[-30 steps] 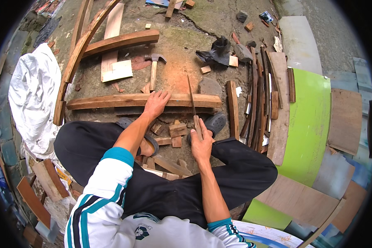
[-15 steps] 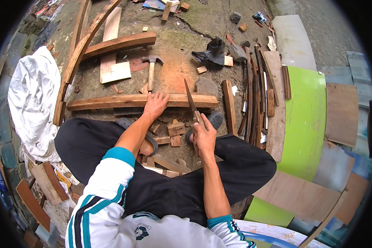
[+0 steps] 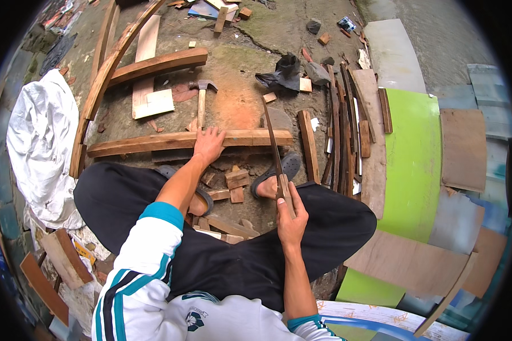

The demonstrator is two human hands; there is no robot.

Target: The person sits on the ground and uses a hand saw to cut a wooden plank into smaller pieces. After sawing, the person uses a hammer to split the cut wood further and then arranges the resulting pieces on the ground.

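Your left hand (image 3: 209, 144), loosely open, rests on a beam (image 3: 148, 143); your right hand (image 3: 293, 216) clasps a saw (image 3: 272, 135). Seemingly sawing; the next stroke needs steadiness.

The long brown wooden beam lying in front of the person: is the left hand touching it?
Touching. The head view shows the left hand lying directly on the long brown wooden beam, covering part of its top.

Makeshift outdr woodwork area: mossy, cracked concrete grnd (image 3: 239, 62) w/ hammer (image 3: 202, 105), saw (image 3: 275, 146) & timber offcuts (image 3: 237, 179).
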